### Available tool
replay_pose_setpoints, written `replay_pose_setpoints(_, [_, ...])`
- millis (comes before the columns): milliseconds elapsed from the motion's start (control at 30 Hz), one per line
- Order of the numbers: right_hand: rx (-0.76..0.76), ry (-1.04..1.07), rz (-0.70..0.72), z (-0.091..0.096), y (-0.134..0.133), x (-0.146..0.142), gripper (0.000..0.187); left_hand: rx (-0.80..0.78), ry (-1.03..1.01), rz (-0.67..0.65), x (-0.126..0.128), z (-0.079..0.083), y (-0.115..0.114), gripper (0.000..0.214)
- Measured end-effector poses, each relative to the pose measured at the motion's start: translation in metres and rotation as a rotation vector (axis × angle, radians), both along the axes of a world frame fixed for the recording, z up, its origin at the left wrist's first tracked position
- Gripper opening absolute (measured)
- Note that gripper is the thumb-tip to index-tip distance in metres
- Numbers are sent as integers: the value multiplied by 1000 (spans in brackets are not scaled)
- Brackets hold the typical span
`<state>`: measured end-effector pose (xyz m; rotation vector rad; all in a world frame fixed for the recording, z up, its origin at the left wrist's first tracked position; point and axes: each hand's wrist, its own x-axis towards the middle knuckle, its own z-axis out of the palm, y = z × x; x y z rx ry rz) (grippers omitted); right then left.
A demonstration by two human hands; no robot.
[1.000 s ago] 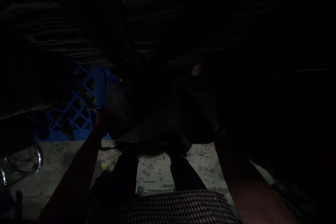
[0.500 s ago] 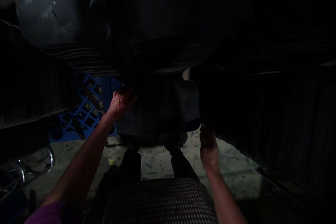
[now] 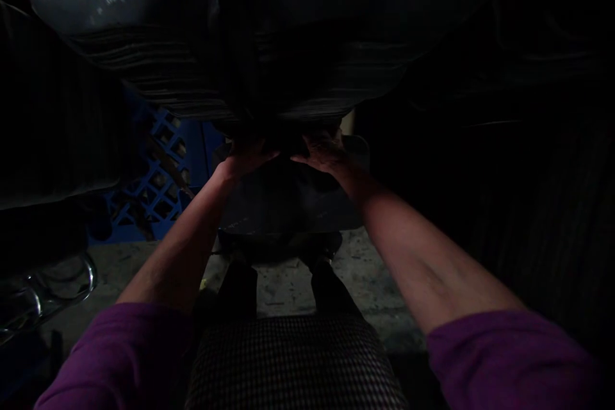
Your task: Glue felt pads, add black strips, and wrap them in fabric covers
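A dark flat sheet with rounded corners point(image 3: 288, 205) lies low in front of me, above my feet. My left hand point(image 3: 247, 155) rests at its far left part, thumb stretched inward. My right hand point(image 3: 324, 148) is at the far right part, its thumb pointing toward the left one. Both hands look open, palms down on the sheet, though deep shadow hides most fingertips. Just beyond and above them hangs the layered edge of a thick dark stack point(image 3: 192, 90). Pale printed marks show on its upper left face.
A blue lattice crate point(image 3: 163, 192) stands left of the sheet. Bent chrome tubing point(image 3: 86, 275) is at the lower left. Other dark bulky stacks point(image 3: 62, 134) flank me. Below is a speckled floor point(image 3: 283, 285). Shadow covers the right side.
My right hand has moved up and left from the sheet's near right corner to its far part. My left hand has slid slightly right and up. The view has shifted a little.
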<state>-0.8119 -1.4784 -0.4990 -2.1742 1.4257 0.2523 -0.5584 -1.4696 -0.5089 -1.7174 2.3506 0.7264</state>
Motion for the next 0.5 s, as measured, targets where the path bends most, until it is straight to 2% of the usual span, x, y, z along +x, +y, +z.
replay_pose_setpoints(100, [0, -6, -22, -6, 8, 2, 72, -31, 11, 14, -1, -4, 8, 71])
replay_pose_setpoints(167, [-21, -30, -45, -3, 11, 1, 72, -60, 27, 42, -3, 0, 12, 68])
replay_pose_setpoints(233, [-92, -90, -81, 8, 17, 0, 67, -106, 51, 113, -5, 11, 19, 65])
replay_pose_setpoints(300, [-195, -230, -183, 25, 39, -4, 57, -171, 109, 242, -5, 31, 39, 60])
replay_pose_setpoints(333, [-232, -329, -279, 35, 58, -6, 50, -206, 163, 327, -5, 42, 56, 58])
replay_pose_setpoints(400, [-176, -589, -565, 50, 114, -11, 38, -258, 314, 519, -3, 64, 106, 52])
replay_pose_setpoints(433, [-109, -709, -778, 54, 148, -12, 33, -291, 380, 668, -2, 73, 136, 49])
replay_pose_setpoints(467, [-39, -797, -1048, 54, 184, -13, 30, -271, 389, 830, -1, 78, 168, 47])
replay_pose_setpoints(500, [8, -836, -1325, 50, 218, -13, 29, -172, 402, 930, -1, 80, 200, 46])
